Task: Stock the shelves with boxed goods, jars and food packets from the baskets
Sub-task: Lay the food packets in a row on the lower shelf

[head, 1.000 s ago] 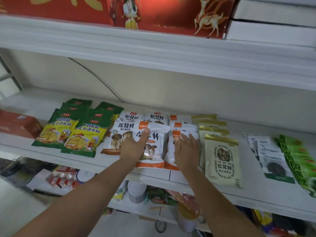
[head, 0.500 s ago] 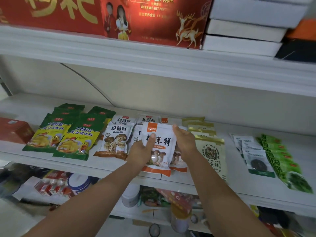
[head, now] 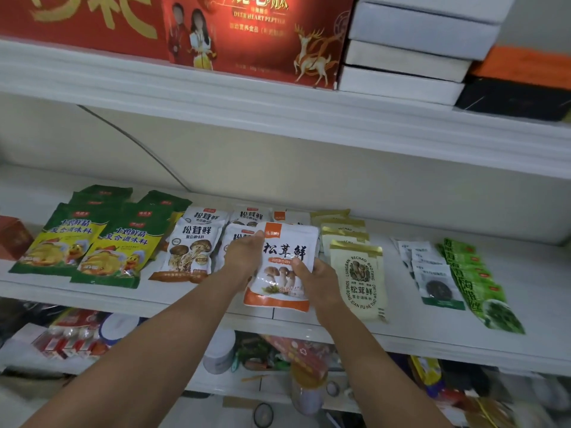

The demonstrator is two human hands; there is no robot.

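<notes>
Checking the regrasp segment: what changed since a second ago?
The white plastic mushroom-seasoning packet was lifted off its stack and shifted right, toward the cream gold-topped packets. The right grip, earlier flat on the neighbouring stack, now holds its right edge; the left grip keeps holding the left edge. The green chicken-seasoning packets stayed put.

We count six white mushroom packets (head: 191, 251); four cream packets (head: 358, 279); two big red boxes (head: 253, 35); four white boxes (head: 401, 84); the green packets (head: 65, 242) overlap, so we cannot tell.
</notes>
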